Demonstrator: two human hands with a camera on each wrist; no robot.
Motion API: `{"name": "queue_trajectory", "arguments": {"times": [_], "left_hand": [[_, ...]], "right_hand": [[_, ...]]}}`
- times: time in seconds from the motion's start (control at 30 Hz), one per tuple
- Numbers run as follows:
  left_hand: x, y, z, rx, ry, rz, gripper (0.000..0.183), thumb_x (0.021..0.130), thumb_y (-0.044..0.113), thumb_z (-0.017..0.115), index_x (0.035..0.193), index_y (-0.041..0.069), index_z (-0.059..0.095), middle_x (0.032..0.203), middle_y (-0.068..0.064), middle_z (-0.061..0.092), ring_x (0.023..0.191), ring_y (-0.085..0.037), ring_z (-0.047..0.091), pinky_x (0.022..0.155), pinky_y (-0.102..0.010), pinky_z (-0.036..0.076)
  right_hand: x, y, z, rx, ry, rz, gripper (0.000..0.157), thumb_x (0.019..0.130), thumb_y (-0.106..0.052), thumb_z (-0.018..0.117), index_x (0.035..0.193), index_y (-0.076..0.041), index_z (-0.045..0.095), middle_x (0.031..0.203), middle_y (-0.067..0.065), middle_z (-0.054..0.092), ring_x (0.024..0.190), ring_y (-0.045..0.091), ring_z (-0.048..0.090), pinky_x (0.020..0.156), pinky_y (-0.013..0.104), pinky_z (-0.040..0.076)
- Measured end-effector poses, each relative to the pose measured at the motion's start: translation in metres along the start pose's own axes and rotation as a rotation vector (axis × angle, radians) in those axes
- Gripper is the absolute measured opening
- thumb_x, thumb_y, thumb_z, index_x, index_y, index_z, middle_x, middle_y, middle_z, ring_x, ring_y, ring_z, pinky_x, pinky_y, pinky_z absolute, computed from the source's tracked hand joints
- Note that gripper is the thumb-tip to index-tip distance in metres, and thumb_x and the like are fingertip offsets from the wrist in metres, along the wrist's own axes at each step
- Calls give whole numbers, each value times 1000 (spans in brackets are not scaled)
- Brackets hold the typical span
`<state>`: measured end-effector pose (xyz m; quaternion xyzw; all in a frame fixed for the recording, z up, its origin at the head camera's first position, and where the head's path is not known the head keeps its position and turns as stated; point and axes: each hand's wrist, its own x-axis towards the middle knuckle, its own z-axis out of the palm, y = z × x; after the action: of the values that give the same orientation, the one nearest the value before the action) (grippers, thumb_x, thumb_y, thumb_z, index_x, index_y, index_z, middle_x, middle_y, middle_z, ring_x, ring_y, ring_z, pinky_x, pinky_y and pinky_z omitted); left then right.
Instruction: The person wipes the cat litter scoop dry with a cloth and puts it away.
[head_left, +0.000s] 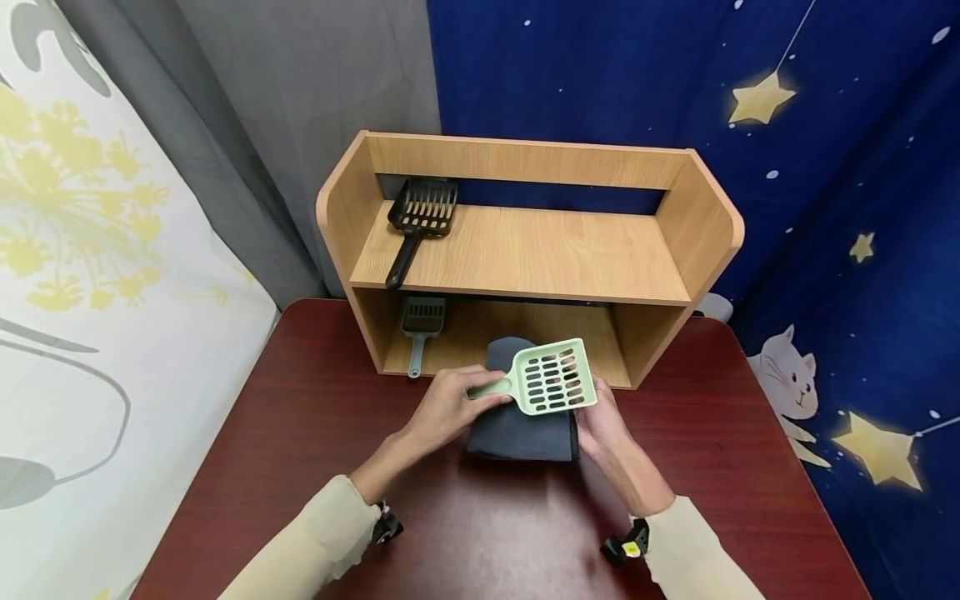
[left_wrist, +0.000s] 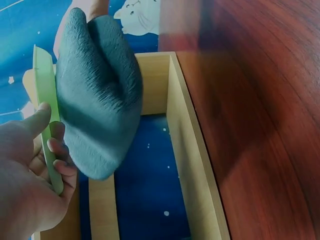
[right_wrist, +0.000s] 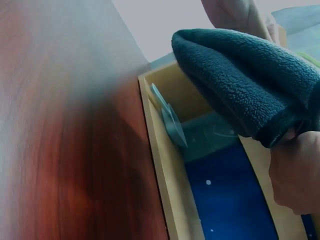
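My left hand (head_left: 450,404) pinches the handle of a light green slotted litter scoop (head_left: 514,385), thumb on one side and fingers on the other. The scoop's slotted head points right, in front of a folded dark grey towel (head_left: 525,437). My right hand (head_left: 603,423) holds the towel at its right side, partly hidden behind the scoop. In the left wrist view the scoop (left_wrist: 46,82) is seen edge-on, close beside the fuzzy towel (left_wrist: 97,110). In the right wrist view the right hand (right_wrist: 297,172) grips the towel's dark-bound edge; its fingertips are hidden in the cloth.
A two-tier wooden shelf (head_left: 525,293) stands at the back of the dark red table (head_left: 315,433). A black slotted scoop (head_left: 411,250) lies on its upper tier, handle overhanging the front edge. A grey-blue scoop (head_left: 422,329) lies on the lower tier at left.
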<state>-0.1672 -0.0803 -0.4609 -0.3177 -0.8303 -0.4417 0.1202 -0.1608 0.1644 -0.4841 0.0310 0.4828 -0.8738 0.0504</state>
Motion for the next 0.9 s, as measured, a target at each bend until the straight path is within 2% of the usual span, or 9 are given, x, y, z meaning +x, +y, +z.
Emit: {"name": "queue_trajectory", "arguments": {"times": [0.1, 0.2, 0.3, 0.47, 0.57, 0.67, 0.73, 0.8, 0.9], "left_hand": [[-1, -2, -3, 2, -14, -5, 28, 88, 14, 87, 113, 2, 82, 95, -3, 79, 78, -8, 63, 70, -36, 58], [-5, -5, -8, 25, -22, -2, 29, 87, 14, 87, 113, 2, 82, 93, -1, 78, 75, -6, 60, 67, -30, 55], [-10, -8, -13, 73, -22, -1, 29, 86, 13, 88, 113, 3, 82, 90, 0, 77, 71, -5, 55, 64, -24, 49], [-15, -13, -22, 138, -31, -16, 30, 85, 13, 89, 113, 4, 82, 91, 1, 78, 69, -4, 54, 63, -24, 48], [-17, -16, -25, 174, -44, -35, 30, 86, 16, 89, 114, 5, 82, 93, 1, 79, 69, -3, 55, 64, -24, 48], [-18, -18, -28, 210, -65, -59, 30, 87, 19, 88, 114, 6, 82, 96, 2, 79, 70, -4, 56, 64, -25, 47], [-19, -18, -30, 245, -72, -74, 31, 87, 22, 88, 114, 8, 83, 97, 2, 79, 71, -5, 58, 64, -25, 47], [-19, -19, -32, 270, -75, -80, 31, 86, 22, 89, 113, 8, 83, 98, 1, 80, 71, -5, 59, 62, -25, 47], [-17, -18, -33, 302, -69, -76, 31, 84, 22, 91, 111, 8, 83, 98, 0, 80, 71, -6, 61, 61, -26, 48]], "right_hand": [[0, -10, -7, -9, -59, 6, 43, 108, 4, 37, 122, -21, 69, 112, -3, 76, 104, 9, 70, 88, 26, 58], [-2, -26, -17, -4, -137, 15, 44, 107, 8, 39, 138, -13, 64, 120, 2, 75, 105, 14, 73, 87, 30, 60], [-6, -45, -27, -6, -177, -10, 44, 107, 9, 47, 147, -3, 57, 124, 4, 73, 105, 16, 74, 86, 32, 61], [-11, -71, -38, -29, -230, -81, 44, 106, 10, 49, 149, 1, 54, 123, 6, 73, 102, 16, 75, 84, 30, 61], [-13, -82, -40, -83, -228, -142, 44, 104, 12, 52, 147, 2, 55, 121, 6, 73, 104, 15, 73, 85, 26, 59], [-16, -89, -40, -191, -196, -207, 47, 100, 15, 58, 146, 3, 56, 121, 4, 70, 104, 13, 69, 85, 24, 58], [-18, -92, -41, -273, -205, -236, 51, 98, 17, 60, 147, 4, 54, 122, 6, 67, 103, 13, 68, 84, 25, 59], [-21, -94, -40, -405, -218, -275, 54, 96, 17, 64, 147, 4, 54, 118, 5, 65, 93, 13, 67, 79, 24, 59], [-22, -93, -36, -643, -236, -347, 56, 94, 12, 71, 146, 1, 57, 102, 5, 60, 76, 11, 62, 69, 21, 55]]}}
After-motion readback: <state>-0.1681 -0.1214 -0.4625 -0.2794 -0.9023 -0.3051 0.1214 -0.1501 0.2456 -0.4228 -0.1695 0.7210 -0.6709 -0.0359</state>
